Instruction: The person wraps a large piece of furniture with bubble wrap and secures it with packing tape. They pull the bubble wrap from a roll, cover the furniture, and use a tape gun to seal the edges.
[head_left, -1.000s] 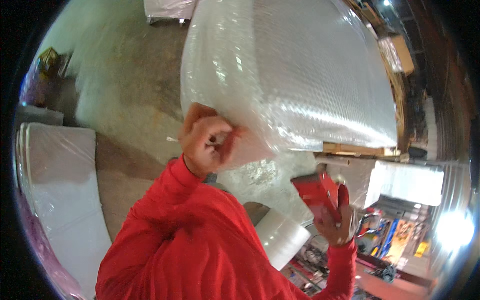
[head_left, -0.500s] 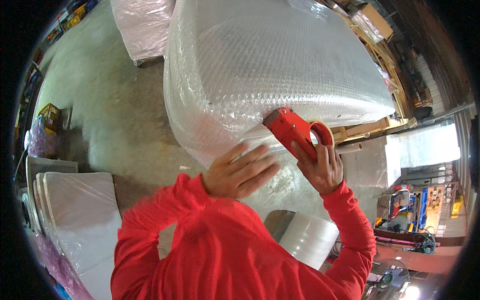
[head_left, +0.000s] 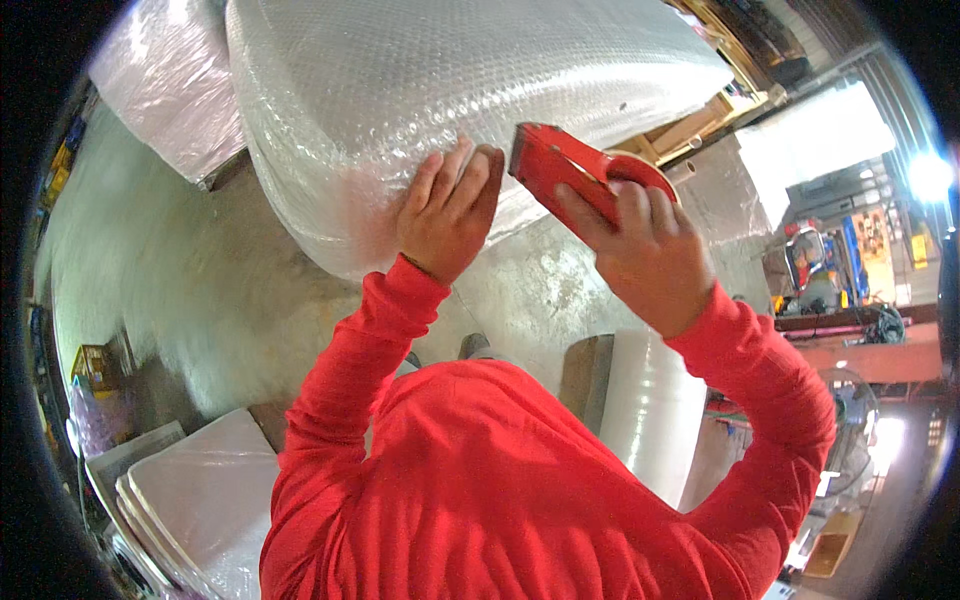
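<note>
Bubble wrap [head_left: 470, 80], a broad, round-edged mass of clear, shiny plastic, fills the space just ahead of both my hands. My left hand [head_left: 450, 210] lies along its near side with the fingers nearly straight and close together, gripping nothing that I can see; how firmly it presses the plastic I cannot tell. Half a second ago those fingers were spread and blurred, lower against the wrap, and a second ago the same hand was curled up at its near corner.

My right hand [head_left: 650, 245] is closed round a red metal hand-held tape dispenser [head_left: 560, 175], as it was before. The dispenser's front end now points just beside my left fingertips, with a narrow gap between; half a second ago it stood farther from them, and a second ago it hung well away from the wrap, low on my right.

Beyond my left hand, more now shows of a block wrapped in pinkish, shiny film [head_left: 175, 90]. A thick roll of whitish sheet plastic [head_left: 650, 410] stands below my right hand, nearer my body. Flat, pale, film-covered panels [head_left: 210, 490] lean well below and left of my left hand.
</note>
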